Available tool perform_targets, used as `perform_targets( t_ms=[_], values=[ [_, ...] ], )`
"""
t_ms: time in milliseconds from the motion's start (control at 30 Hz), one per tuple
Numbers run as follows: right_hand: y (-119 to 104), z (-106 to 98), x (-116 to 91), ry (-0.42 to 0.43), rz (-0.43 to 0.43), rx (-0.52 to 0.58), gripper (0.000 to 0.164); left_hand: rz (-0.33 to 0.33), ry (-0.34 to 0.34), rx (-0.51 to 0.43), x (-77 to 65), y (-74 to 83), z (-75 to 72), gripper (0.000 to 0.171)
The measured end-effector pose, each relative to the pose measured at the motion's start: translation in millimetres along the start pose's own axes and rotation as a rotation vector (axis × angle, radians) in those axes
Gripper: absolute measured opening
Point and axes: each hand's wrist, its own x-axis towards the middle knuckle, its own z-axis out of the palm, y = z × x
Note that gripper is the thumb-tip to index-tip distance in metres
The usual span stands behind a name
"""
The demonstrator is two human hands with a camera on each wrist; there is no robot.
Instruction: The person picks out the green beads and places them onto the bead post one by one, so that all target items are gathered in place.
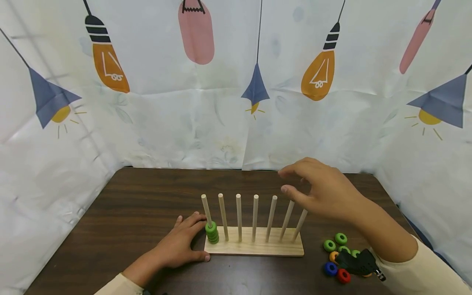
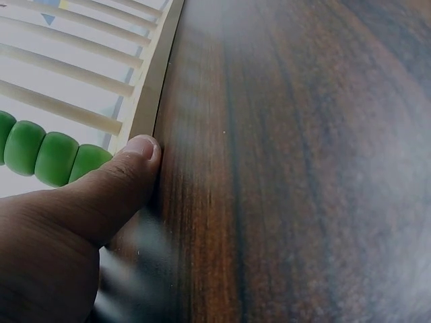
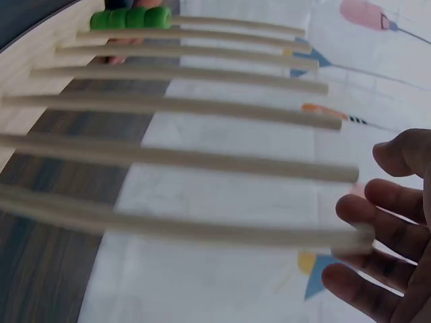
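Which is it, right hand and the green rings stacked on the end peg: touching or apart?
Apart. The head view shows bare pegs and open space between the right hand and the stacked green rings.

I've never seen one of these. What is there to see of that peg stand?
The stand looks like pale, bare wood: a flat rectangular base with seven slim, round pegs in a row. It sits upright on the dark table. Green beads are stacked low on the leftmost peg; the other six are bare. The person's left grip holds the base's left end, thumb at its front edge. The right grip is by the rightmost pegs; whether it touches is unclear.
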Motion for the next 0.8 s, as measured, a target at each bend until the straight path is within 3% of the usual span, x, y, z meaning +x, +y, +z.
perform_targets(
  t_ms=[433,800],
  values=[
    [39.9,-7.6,-48.0,0.087,0.048,-0.040,0.035,0.007,-0.003,-0.011,-0.2,0.3,-2.8,0.089],
    [64.3,11.4,-85.6,0.036,0.145,-0.005,0.032,0.005,-0.007,-0.017,-0.2,-0.6,-1.3,0.089]
  ],
)
